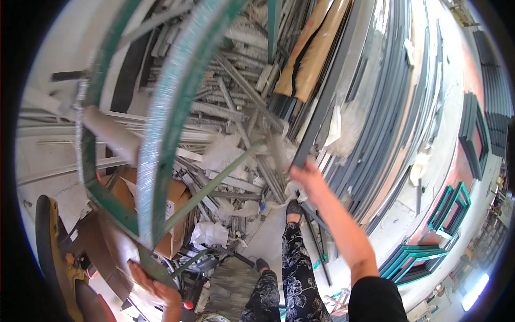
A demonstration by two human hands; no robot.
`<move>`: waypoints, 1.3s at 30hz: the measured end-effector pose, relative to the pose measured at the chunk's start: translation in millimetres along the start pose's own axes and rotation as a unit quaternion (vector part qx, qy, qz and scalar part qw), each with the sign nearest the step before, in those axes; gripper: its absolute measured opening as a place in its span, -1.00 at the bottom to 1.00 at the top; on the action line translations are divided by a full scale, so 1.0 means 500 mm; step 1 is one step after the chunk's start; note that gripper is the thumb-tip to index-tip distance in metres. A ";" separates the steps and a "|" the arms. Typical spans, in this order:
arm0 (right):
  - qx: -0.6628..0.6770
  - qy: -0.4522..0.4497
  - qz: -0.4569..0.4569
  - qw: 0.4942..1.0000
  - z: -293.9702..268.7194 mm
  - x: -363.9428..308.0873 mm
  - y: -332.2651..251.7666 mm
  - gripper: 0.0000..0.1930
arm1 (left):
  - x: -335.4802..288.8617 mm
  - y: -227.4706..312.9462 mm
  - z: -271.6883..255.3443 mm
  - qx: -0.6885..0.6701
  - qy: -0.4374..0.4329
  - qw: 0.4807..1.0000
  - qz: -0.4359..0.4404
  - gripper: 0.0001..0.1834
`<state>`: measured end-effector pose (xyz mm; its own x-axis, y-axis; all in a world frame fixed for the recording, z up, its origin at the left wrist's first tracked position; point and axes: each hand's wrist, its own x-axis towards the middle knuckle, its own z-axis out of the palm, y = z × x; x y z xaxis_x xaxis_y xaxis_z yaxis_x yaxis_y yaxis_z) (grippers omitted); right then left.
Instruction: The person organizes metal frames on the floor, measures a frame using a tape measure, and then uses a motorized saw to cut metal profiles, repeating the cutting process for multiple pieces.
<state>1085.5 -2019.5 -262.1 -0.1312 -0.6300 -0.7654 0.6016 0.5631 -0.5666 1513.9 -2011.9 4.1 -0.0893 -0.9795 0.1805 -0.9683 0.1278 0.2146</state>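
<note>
My right hand (308,180) is stretched forward and closed round the near end of a long dark grey metal profile (332,80). That bar slants away up and to the right, beside other long profiles (383,102). Low on the left, my left hand (153,284) has its fingers extended and lies against the lower part of a green metal rack (155,276); its grip is empty. The rack's wide upright, wound in clear film (169,107), rises in front of me. A roll (110,131) shows through the rack, blurred.
Scrap profile offcuts (220,107) lie heaped behind the rack, near an open cardboard box (174,214). Brown-wrapped profiles (311,51) lie at the top. A yellow and black machine part (51,252) stands at far left. Dark and green frames (450,209) lean at right.
</note>
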 end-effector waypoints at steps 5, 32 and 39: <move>0.089 -0.084 0.111 0.986 0.136 -0.414 0.022 -0.50 | 0.013 0.021 -0.032 0.085 -0.029 0.996 0.017 -0.39; -0.357 -0.235 0.011 0.904 0.317 -0.971 0.305 -0.85 | -0.289 0.231 -0.203 -0.290 -0.357 0.886 -0.062 -0.54; -0.128 0.070 -0.097 0.985 0.241 -0.741 0.014 -0.43 | -0.534 -0.029 -0.437 -0.185 -0.438 0.873 -0.104 -0.38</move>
<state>1233.4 -1846.7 54.1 -0.3422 -0.6689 -0.6599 0.3386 0.5673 -0.7507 1602.8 -1718.4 162.8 -0.2222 -0.7095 -0.6688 -0.8582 -0.1833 0.4796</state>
